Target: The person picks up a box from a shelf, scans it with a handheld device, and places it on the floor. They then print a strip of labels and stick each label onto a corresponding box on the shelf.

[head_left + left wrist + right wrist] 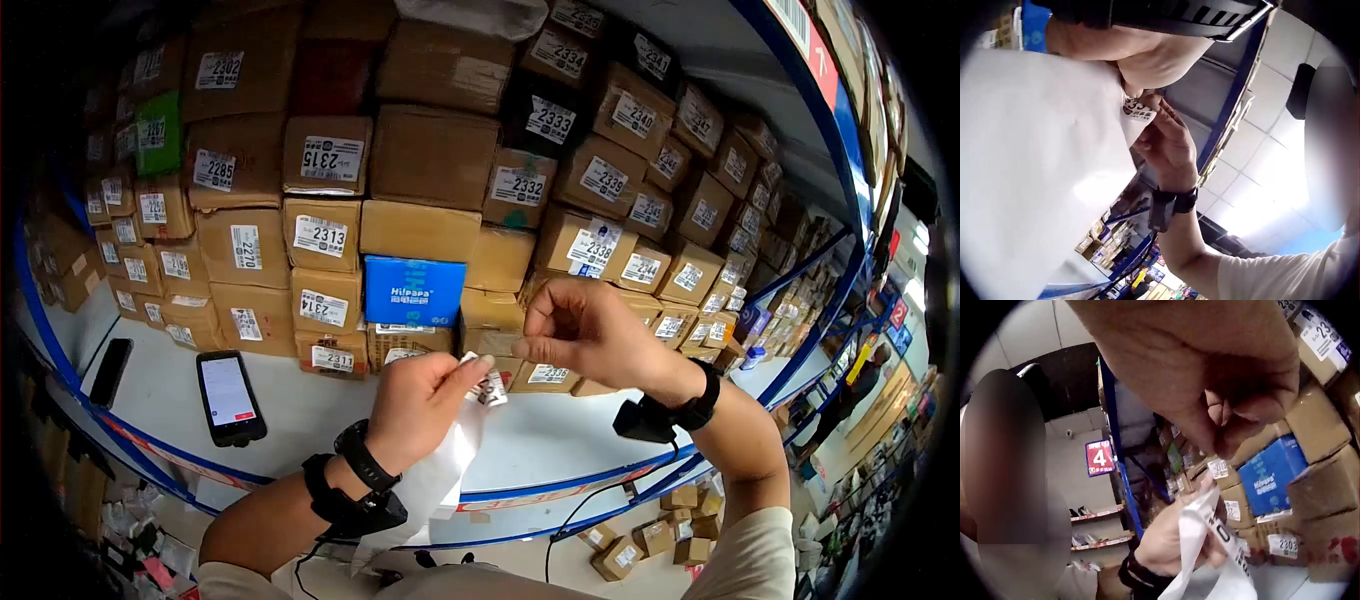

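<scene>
My left hand (pixel 415 410) pinches a strip of printed white labels (pixel 490 388) between thumb and fingers. Black numbers show on the strip (pixel 1221 532) in the right wrist view. Its white backing (pixel 440 468) hangs below that hand toward the shelf's front edge, and in the left wrist view the backing (pixel 1035 156) fills much of the picture. To the right of the strip and apart from it, my right hand (pixel 590 335) is raised before the boxes. Its fingers are curled in toward the thumb (pixel 1213 434), with nothing visible between them.
Stacked cardboard boxes (pixel 425 155) with numbered labels line the shelf, a blue box (pixel 415 292) among them. Two phones, one lit (pixel 228 395) and one dark (pixel 110 372), lie at left on the white shelf (pixel 560 440). More boxes (pixel 655 537) lie on the floor below.
</scene>
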Motion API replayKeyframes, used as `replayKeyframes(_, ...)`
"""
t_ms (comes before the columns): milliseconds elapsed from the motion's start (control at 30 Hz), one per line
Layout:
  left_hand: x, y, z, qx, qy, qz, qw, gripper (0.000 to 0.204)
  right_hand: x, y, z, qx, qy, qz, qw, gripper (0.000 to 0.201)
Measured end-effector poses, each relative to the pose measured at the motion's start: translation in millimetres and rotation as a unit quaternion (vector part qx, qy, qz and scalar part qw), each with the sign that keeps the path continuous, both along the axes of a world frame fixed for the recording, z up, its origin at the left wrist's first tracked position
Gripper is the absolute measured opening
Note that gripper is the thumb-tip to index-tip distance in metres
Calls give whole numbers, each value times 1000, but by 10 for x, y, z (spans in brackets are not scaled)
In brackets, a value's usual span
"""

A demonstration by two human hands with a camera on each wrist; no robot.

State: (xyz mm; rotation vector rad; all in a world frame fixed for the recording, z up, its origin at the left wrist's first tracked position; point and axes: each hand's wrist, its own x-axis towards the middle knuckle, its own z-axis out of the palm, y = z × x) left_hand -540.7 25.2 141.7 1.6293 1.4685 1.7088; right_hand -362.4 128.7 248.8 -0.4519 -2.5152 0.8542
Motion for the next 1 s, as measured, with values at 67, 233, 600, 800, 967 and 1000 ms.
replayKeyframes(67,-71,33,-104,13,-20,10,1000,41,-66,-60,57,-37,-50,-4,998,29)
replayKeyframes(233,-106,-53,-191,72,-67,11,995,44,-291,-190,-364,-100,-62,31,993,24)
replayKeyframes(600,-338,-514,-473,-155,-225,-195,942,50,-363,269,140,293,-94,-174,935,9)
replayKeyframes(800,-201,-824,-395,-94,-173,-243,950,20,-777,615,25,469,-108,-292,827,18)
replayKeyframes(967,-217,-773,-488,-176,-270,-309,895,20,-697,473,47,556,-172,-353,733,16)
replayKeyframes(1000,-189,-788,-498,-180,-271,-309,894,20,-620,384,39,547,-153,-341,749,25)
